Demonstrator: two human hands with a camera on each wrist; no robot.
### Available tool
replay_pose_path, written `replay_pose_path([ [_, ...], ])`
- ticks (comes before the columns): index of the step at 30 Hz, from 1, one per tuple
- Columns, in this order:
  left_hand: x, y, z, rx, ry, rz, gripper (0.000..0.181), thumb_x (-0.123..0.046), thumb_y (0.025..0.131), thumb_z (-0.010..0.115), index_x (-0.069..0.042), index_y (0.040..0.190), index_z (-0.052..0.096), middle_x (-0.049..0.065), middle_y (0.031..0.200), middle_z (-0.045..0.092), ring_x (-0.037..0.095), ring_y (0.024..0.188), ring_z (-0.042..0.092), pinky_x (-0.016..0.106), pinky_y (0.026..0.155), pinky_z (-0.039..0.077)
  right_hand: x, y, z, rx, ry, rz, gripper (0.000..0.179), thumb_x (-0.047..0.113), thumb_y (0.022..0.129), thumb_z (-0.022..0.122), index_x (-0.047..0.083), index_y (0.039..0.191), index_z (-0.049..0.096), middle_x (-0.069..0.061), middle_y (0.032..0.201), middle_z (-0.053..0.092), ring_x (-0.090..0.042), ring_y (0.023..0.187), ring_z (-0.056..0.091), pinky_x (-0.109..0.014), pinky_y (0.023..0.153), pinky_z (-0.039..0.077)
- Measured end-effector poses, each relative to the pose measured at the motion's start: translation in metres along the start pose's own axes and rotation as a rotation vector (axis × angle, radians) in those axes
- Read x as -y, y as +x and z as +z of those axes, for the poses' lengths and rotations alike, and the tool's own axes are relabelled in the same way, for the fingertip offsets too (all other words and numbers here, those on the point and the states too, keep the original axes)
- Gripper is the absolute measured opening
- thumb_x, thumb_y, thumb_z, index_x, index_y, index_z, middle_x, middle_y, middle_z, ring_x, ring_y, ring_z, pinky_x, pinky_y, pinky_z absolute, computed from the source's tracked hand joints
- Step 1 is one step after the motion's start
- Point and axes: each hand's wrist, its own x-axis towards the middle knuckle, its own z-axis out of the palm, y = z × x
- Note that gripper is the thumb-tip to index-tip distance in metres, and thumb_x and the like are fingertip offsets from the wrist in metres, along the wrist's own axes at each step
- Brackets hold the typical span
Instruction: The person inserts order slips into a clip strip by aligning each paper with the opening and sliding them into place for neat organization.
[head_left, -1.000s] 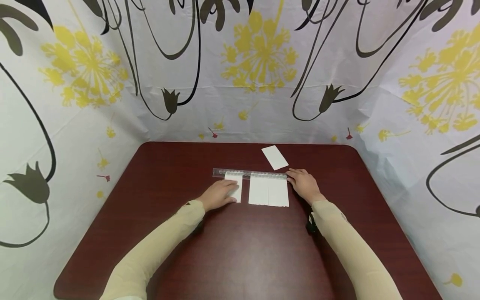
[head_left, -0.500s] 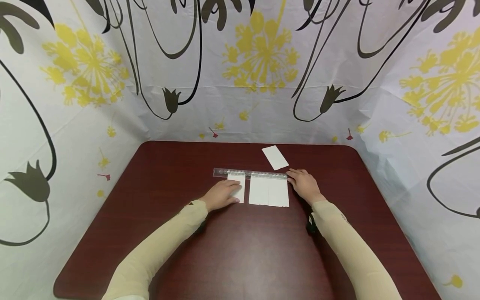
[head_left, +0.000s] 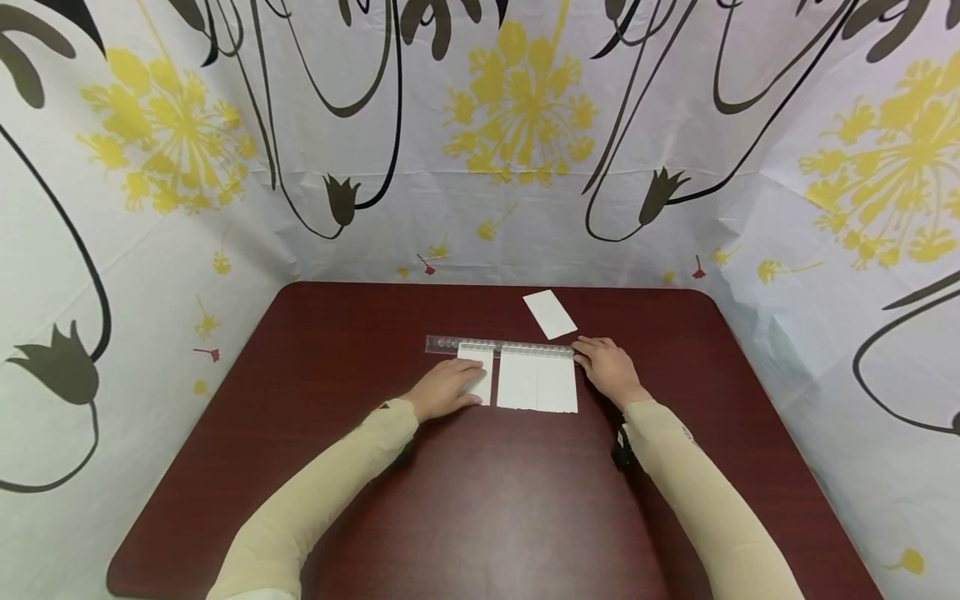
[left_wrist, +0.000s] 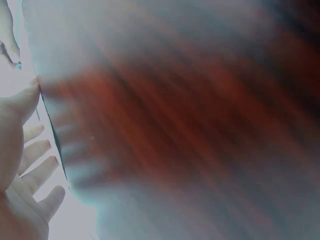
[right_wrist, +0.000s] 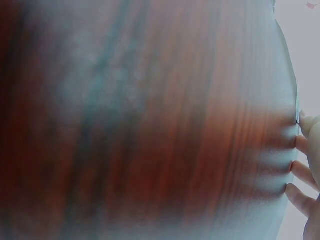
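A clear ruler [head_left: 442, 344] lies crosswise on the table over the top edges of white paper pieces. My left hand [head_left: 446, 390] rests with its fingers on a narrow white paper strip [head_left: 486, 390], covering part of it. Right of that strip, across a thin gap, lies a wider white paper area [head_left: 536, 379] with a faint vertical line. At the ruler's right end, my right hand [head_left: 609, 369] holds it between thumb and fingers. The left wrist view shows the left hand [left_wrist: 25, 160] at its edge; the right hand's fingers [right_wrist: 300, 200] touch the table in the right wrist view.
A loose white paper piece [head_left: 550, 314] lies tilted behind the ruler. The dark red table [head_left: 480, 500] has rounded far corners. Hanging fabric [head_left: 480, 242] with yellow and grey plant prints surrounds it on the far side and both flanks.
My left hand has slid the narrow strip to the right, narrowing the gap to the wider paper. The right hand and the ruler have stayed in place.
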Motion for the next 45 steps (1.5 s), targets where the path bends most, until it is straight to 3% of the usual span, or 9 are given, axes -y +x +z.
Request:
replay_pose_path([
  [13, -0.0033, 0.005, 0.0026, 0.011, -0.013, -0.014, 0.058, -0.042, 0.095, 0.062, -0.008, 0.142, 0.054, 0.009, 0.149, 0.053, 0.027, 0.14, 0.047, 0.044, 0.119, 0.034, -0.0013, 0.0, 0.0005, 0.026, 0.009, 0.021, 0.038, 0.023, 0.1, 0.059, 0.008, 0.135, 0.061, -0.014, 0.142, 0.059, -0.037, 0.13, 0.053, -0.057, 0.097, 0.05],
  [26, -0.0042, 0.0073, 0.0036, 0.02, 0.014, -0.011, 0.058, -0.043, 0.095, 0.062, -0.009, 0.142, 0.054, 0.008, 0.149, 0.053, 0.025, 0.14, 0.048, 0.043, 0.117, 0.036, 0.0004, -0.0006, -0.001, 0.001, 0.002, 0.004, 0.037, 0.02, 0.099, 0.059, 0.006, 0.134, 0.062, -0.016, 0.14, 0.06, -0.039, 0.128, 0.054, -0.057, 0.096, 0.05],
  [36, -0.005, 0.0078, 0.0014, 0.017, 0.007, -0.002, 0.059, -0.042, 0.095, 0.062, -0.007, 0.142, 0.053, 0.009, 0.148, 0.053, 0.027, 0.139, 0.047, 0.044, 0.118, 0.036, -0.0014, 0.0001, 0.0001, 0.037, -0.007, 0.029, 0.039, 0.023, 0.101, 0.057, 0.008, 0.136, 0.06, -0.014, 0.143, 0.058, -0.037, 0.13, 0.053, -0.056, 0.098, 0.049],
  [45, -0.0062, 0.0089, 0.0024, 0.023, 0.0, -0.007, 0.058, -0.041, 0.095, 0.063, -0.008, 0.142, 0.054, 0.009, 0.148, 0.053, 0.026, 0.14, 0.048, 0.044, 0.118, 0.035, 0.0005, 0.0004, -0.0001, 0.013, -0.003, 0.019, 0.038, 0.021, 0.099, 0.06, 0.007, 0.134, 0.062, -0.014, 0.141, 0.06, -0.037, 0.128, 0.054, -0.056, 0.098, 0.049],
])
